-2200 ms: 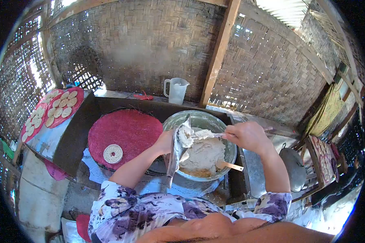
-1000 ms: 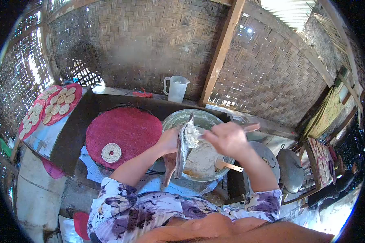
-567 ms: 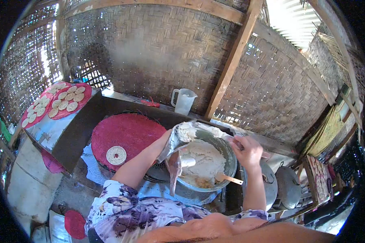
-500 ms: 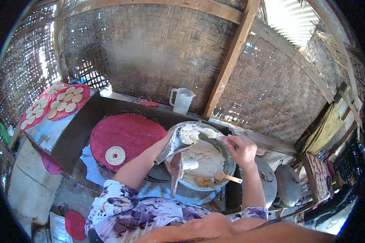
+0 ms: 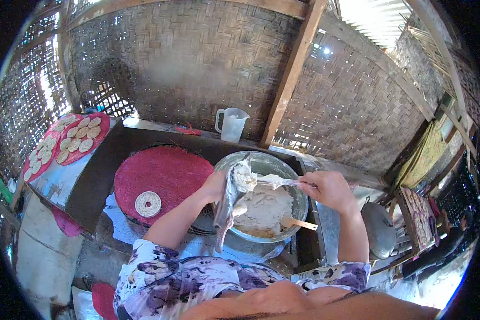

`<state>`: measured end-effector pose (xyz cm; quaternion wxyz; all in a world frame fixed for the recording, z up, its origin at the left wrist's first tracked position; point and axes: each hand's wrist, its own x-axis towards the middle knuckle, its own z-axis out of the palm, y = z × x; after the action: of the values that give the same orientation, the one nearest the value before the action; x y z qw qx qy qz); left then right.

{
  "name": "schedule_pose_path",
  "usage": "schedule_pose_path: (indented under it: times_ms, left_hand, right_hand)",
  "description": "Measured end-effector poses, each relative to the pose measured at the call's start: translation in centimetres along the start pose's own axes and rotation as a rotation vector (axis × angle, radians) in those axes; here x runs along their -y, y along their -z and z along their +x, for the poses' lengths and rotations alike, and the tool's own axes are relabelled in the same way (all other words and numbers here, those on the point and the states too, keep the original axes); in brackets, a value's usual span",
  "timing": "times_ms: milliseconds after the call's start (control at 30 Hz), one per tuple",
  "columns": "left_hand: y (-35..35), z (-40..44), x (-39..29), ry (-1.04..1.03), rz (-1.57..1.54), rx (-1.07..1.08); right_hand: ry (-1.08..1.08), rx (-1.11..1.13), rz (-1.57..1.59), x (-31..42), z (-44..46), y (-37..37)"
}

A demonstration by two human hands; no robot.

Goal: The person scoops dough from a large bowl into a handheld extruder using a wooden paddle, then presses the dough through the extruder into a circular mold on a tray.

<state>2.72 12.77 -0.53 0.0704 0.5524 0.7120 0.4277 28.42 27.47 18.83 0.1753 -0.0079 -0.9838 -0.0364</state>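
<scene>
My left hand [image 5: 213,188] is closed around a grey cloth or plastic bag [image 5: 227,202], its mouth held open and pale dough [image 5: 245,177] inside. My right hand [image 5: 329,191] grips the handle of a spoon-like utensil [image 5: 291,182], whose dough-coated end points left toward the bag's mouth. Both hands are over a large metal basin [image 5: 284,161] of soft whitish dough [image 5: 266,209]. A flat wooden handle [image 5: 304,223] sticks out over the basin's right rim. Left of the basin, a round pink mat [image 5: 162,173] bears one ring of piped dough [image 5: 148,204].
A clear plastic jug [image 5: 233,126] stands behind the basin by the woven wall [image 5: 186,74]. Pink mats with several dough rounds [image 5: 85,134] lie at far left. On the right are a dark lidded pot [image 5: 378,229] and a tray of rounds [image 5: 418,218].
My right hand has moved slightly right and the utensil now lies more level, its end near the bag. The bag hangs more upright in my left hand. The view has shifted slightly.
</scene>
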Motion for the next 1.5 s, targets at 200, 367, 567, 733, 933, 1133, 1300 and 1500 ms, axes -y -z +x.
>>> schedule_pose_path:
  times_ms: [200,367,567,733,933,1133,1300,1500]
  left_hand:
    - [1.4,-1.2,-6.6,0.011,0.169,0.024]
    - [2.3,-1.4,-7.2,0.063,0.210,0.140]
    - [2.0,0.7,-1.9,0.066,-0.501,0.217]
    - [1.3,4.8,1.8,0.156,-1.567,0.208]
    - [-0.1,2.8,-10.2,0.419,-1.388,-0.222]
    - [2.5,3.1,-6.4,0.464,-1.630,-0.210]
    - [-1.2,4.9,-6.1,0.412,-1.651,-0.204]
    - [-5.3,8.8,9.5,0.329,-1.120,-0.278]
  right_hand:
    - [0.148,0.108,-0.170,2.7,2.0,-0.6]
    - [0.475,-0.208,-0.441,4.7,2.3,-3.8]
    - [0.572,-0.384,-0.575,4.5,1.1,-0.8]
    - [-0.193,-0.655,0.247,2.7,-0.3,-3.9]
    - [-0.504,-0.544,1.091,5.2,0.8,-11.2]
    - [-0.555,-0.566,0.703,1.7,-3.8,-12.6]
    - [-0.376,-0.822,0.282,3.7,-0.4,-11.3]
    - [-0.379,-0.568,0.713,4.3,-2.6,-12.3]
